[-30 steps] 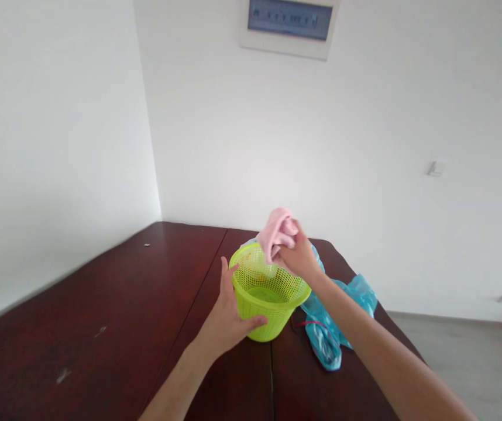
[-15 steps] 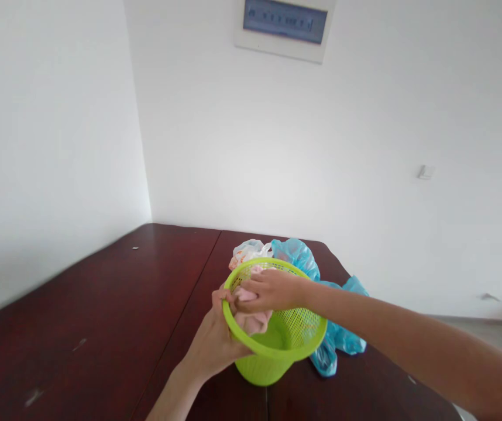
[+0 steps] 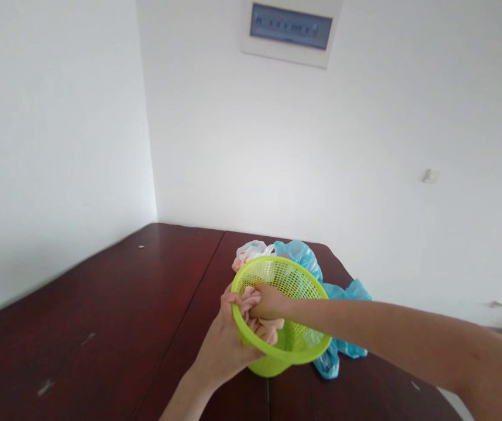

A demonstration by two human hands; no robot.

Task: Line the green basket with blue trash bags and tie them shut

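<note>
A lime-green mesh plastic basket (image 3: 297,355) tilts toward me above the dark red table. My left hand (image 3: 227,333) grips its rim on the left side, with the fingers curled over the edge. Inside the basket, my right hand (image 3: 270,301) is closed on a pale pink cloth (image 3: 268,330) and presses it against the left inner wall. The fingertips of the right hand are hidden by the cloth. The cloth is bunched up near the rim, and the green bottom shows beside it.
Behind the basket lie a white plastic bag (image 3: 251,251) with orange print and a blue plastic bag (image 3: 299,254). More blue plastic (image 3: 350,292) spreads to the right. The dark red table (image 3: 114,316) meets white walls; a breaker panel (image 3: 290,26) hangs above.
My right hand has gone deeper into the basket, and the cloth has shifted lower and to the right along the inner wall. My left hand keeps its hold on the rim.
</note>
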